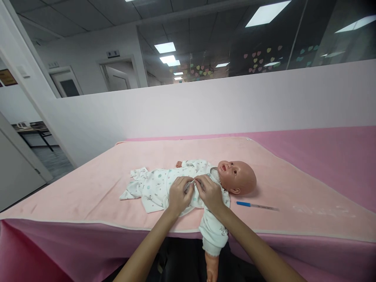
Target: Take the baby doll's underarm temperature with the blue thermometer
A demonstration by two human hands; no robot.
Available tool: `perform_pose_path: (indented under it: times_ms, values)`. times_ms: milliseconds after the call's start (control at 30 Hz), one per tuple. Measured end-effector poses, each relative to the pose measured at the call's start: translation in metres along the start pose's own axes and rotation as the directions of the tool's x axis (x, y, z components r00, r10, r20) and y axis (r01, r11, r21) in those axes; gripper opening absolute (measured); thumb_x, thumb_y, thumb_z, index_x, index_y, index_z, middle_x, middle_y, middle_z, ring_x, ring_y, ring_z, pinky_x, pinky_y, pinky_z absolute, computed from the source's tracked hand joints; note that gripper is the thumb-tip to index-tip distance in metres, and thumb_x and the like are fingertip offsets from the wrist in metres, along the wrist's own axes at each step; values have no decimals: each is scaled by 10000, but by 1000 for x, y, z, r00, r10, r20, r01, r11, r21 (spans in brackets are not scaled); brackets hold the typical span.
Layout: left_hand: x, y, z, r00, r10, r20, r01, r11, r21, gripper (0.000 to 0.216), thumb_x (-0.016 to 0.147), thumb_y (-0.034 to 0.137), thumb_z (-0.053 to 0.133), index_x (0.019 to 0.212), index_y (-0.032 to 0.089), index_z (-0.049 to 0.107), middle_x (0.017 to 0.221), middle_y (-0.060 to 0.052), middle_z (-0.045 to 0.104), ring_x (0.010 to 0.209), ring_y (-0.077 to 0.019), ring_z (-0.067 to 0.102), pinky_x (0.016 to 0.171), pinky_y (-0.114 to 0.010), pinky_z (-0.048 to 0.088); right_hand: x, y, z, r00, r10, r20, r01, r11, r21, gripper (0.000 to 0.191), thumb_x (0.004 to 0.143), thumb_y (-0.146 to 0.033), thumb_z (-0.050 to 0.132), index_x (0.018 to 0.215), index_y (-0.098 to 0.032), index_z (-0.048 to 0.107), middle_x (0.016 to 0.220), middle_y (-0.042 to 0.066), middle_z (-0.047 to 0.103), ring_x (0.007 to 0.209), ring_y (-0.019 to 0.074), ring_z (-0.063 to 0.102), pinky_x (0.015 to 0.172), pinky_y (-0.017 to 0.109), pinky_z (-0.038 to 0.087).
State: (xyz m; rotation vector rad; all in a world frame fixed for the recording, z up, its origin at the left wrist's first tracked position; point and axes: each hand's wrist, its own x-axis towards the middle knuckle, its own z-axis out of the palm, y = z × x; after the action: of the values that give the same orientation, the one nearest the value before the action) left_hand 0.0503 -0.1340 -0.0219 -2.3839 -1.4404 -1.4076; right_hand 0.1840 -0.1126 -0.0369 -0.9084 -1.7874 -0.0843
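A baby doll (238,176) lies on its back with its head to the right. It wears a white printed top (199,167) and matching trousers (154,185). Over the doll's middle, my left hand (179,194) pinches the edge of the top between thumb and fingertips. My right hand (210,191) pinches the same cloth just beside it, so the fingertips of both hands nearly meet. Exactly what part of the edge they grip is hidden by the fingers. One doll arm (212,264) hangs over the table's front edge between my forearms.
A peach blanket (96,192) lies under the doll on a pink-covered surface (323,156). Right of the doll's shoulder lies a pen with a blue cap (243,203). Behind the table stands a low white wall (223,107) with glass above it.
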Motion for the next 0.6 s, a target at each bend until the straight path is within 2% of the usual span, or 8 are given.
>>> perform_pose_path:
  times_ms: [433, 600]
  values:
    - [-1, -2, 3, 995, -34, -90, 29, 998, -56, 82, 819, 230, 489, 821, 199, 565, 835, -22, 639, 810, -158, 573, 750, -302, 446, 1, -2, -2, 1000, 19, -4, -19, 1000, -3, 167, 877, -220, 413, 824, -191, 568, 754, 14, 625, 627, 120, 567, 573, 224, 386]
    - [-3, -1, 2, 995, -30, -99, 29, 1000, -13, 90, 816, 249, 494, 833, 207, 572, 833, -19, 648, 790, -159, 578, 746, -311, 441, 1, -3, -3, 1000, 16, 2, -16, 1000, -9, 158, 872, -215, 412, 822, -191, 560, 747, 16, 623, 633, 120, 572, 570, 222, 385]
